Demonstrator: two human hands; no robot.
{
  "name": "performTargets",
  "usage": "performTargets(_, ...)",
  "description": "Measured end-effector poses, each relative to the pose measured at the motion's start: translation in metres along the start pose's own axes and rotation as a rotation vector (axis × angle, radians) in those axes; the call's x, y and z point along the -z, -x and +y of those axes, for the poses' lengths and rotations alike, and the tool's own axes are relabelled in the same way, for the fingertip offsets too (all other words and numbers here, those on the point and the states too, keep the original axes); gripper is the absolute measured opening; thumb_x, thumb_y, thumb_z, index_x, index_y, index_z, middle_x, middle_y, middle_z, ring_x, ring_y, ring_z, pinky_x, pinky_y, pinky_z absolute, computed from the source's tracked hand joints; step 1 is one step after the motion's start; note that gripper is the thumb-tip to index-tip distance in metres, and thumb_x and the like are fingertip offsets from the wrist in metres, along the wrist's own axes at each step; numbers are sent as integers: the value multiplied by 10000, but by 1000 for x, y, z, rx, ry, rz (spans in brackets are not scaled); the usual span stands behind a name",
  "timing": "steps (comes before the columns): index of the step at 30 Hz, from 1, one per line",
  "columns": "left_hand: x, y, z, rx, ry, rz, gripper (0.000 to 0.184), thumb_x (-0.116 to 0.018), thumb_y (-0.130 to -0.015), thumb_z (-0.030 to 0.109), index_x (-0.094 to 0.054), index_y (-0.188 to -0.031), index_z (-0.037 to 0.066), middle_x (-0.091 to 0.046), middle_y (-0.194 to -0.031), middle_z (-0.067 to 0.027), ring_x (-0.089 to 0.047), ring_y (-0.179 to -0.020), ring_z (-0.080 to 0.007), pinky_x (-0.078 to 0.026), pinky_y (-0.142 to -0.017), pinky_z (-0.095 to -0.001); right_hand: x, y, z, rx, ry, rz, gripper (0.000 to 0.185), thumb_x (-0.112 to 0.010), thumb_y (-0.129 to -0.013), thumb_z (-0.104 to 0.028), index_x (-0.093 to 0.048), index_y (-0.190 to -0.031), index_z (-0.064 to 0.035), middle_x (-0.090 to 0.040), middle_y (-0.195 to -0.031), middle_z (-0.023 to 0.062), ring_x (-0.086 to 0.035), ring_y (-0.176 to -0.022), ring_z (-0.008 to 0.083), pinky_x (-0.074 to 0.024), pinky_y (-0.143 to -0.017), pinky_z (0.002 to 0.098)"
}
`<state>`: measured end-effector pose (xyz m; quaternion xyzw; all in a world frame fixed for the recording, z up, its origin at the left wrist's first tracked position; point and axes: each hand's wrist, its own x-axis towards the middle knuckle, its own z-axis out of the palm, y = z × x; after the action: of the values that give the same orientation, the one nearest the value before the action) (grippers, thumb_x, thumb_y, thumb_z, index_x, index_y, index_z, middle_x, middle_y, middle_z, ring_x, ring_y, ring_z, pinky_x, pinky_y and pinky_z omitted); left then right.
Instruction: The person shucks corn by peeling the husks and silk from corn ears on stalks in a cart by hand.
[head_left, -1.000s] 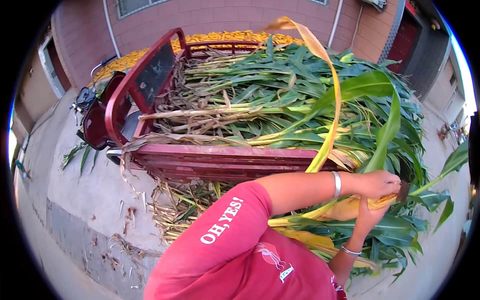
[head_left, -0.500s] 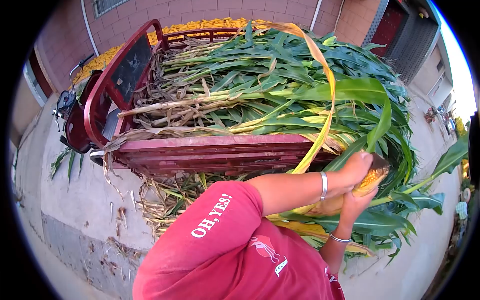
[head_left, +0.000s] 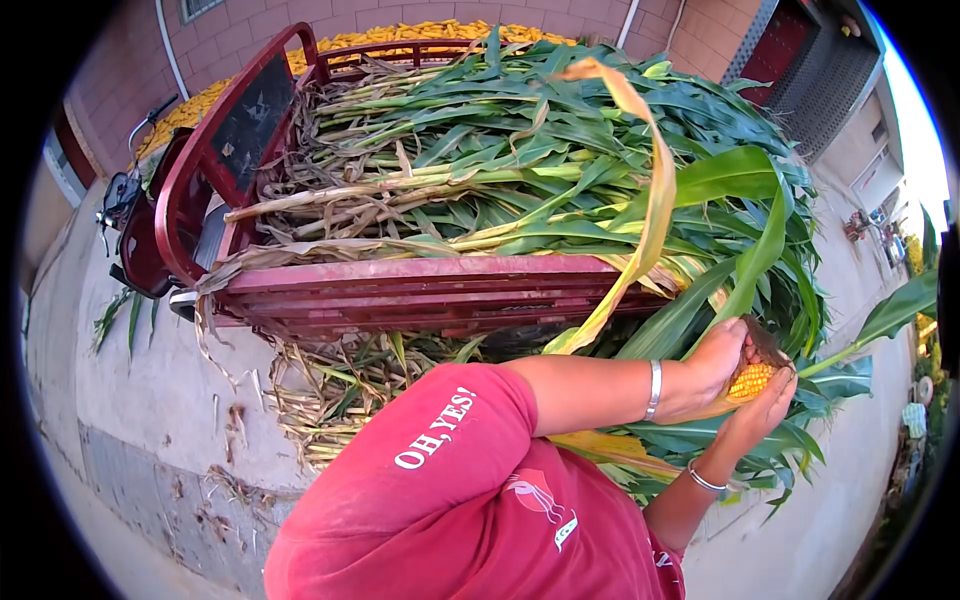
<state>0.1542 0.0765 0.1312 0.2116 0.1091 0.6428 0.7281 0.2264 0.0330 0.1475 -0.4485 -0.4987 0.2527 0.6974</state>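
Out to the right, both hands close around a corn ear [head_left: 750, 383] with yellow kernels bare at its end. My left hand [head_left: 712, 368] grips it from above, beside the dark brown silk and husk [head_left: 766, 343] at the tip. Pressed to the lower right side of the ear is my right hand [head_left: 760, 412], fingers curled against the kernels. Pale husk covers the lower ear, partly hidden behind my left wrist. Long green leaves [head_left: 750, 270] and a yellowed leaf [head_left: 650, 215] rise around my hands.
A red three-wheeled cart [head_left: 430, 290] carries a heap of green cornstalks [head_left: 560, 170]. Dry stalks [head_left: 320, 400] lie on the concrete below its side. Behind the cart, yellow corn ears [head_left: 440, 32] are piled along a brick wall [head_left: 260, 45].
My hands and the ear have shifted slightly right and down. The right hand's fingers have come up over the ear's side, and the brown tip is bent further right.
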Motion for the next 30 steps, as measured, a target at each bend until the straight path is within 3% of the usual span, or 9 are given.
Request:
performTargets(7, -1, -3, 2, 93, 154, 43, 193, -362, -980, 140, -437, -819, 66, -439, -694, -29, -437, -624, -144, -424, -611, -278, 2, -13, 8, -45, -212, 122, 423, -466, -986, -329, -521, -1134, 64, -594, -996, 137, -582, -894, 212, -481, -800, 320)
performTargets(9, 6, -9, 2, 88, 170, 45, 193, -361, -980, 140, -435, -817, 67, -429, -693, -25, -425, -623, -140, -421, -609, -281, -1, -19, 9, 141, 226, 179, 430, -448, -990, -332, -537, -1103, 73, -595, -947, 145, -583, -832, 214, -488, -743, 331)
performTargets(11, 12, -14, 4, 87, 180, 45, 193, -360, -979, 141, -432, -816, 67, -420, -691, -21, -413, -622, -135, -417, -608, -284, -1, -32, 23, 177, 246, 196, 429, -430, -995, -325, -550, -1079, 78, -595, -923, 144, -581, -804, 209, -488, -717, 336)
performTargets(13, 20, -9, 12, -1, 57, -117, 203, -373, -984, 159, -426, -809, 69, -400, -688, -6, -393, -612, -128, -407, -608, -284, -5, -37, 22, 55, 40, 163, 424, -430, -995, -310, -548, -1109, 81, -595, -942, 157, -578, -824, 212, -485, -736, 332)
performTargets(17, 39, 34, 41, 2, -408, -297, 255, -385, -1008, 219, -437, -808, 68, -447, -721, -4, -429, -649, -103, -433, -638, -271, -8, -37, 17, 53, -204, 93, 301, -437, -989, -251, -500, -925, 36, -515, -814, 102, -519, -734, 200, -466, -694, 329)
performTargets(19, 39, 36, 49, 10, -407, -331, 277, -371, -1020, 237, -446, -818, 63, -460, -728, 4, -440, -676, -87, -443, -646, -257, -12, -28, 8, 61, -247, 88, 262, -443, -983, -227, -441, -862, 6, -466, -772, 76, -487, -715, 189, -451, -678, 319)
performTargets(22, 16, 40, 61, -58, -412, -308, 258, -352, -1026, 234, -450, -837, 90, -425, -705, 33, -396, -658, -63, -388, -608, -226, -14, -17, 4, 76, -316, 51, 303, -410, -999, -269, -484, -935, 17, -497, -840, 93, -510, -793, 204, -465, -731, 334)
performTargets(24, 10, 35, 62, -61, -268, -299, 241, -353, -1023, 222, -448, -839, 99, -412, -703, 37, -376, -647, -64, -363, -596, -224, -19, -7, -4, 25, -336, 101, 386, -349, -1023, -311, -521, -1091, 28, -558, -1041, 130, -559, -969, 237, -482, -868, 382)
performTargets(30, 5, 35, 64, -37, 51, -269, 183, -373, -994, 167, -416, -831, 97, -382, -697, 17, -351, -619, -94, -343, -586, -238, -23, 1, 4, 88, -456, 31, 429, -335, -1023, -367, -512, -1114, 13, -569, -1062, 151, -567, -974, 255, -478, -880, 410)
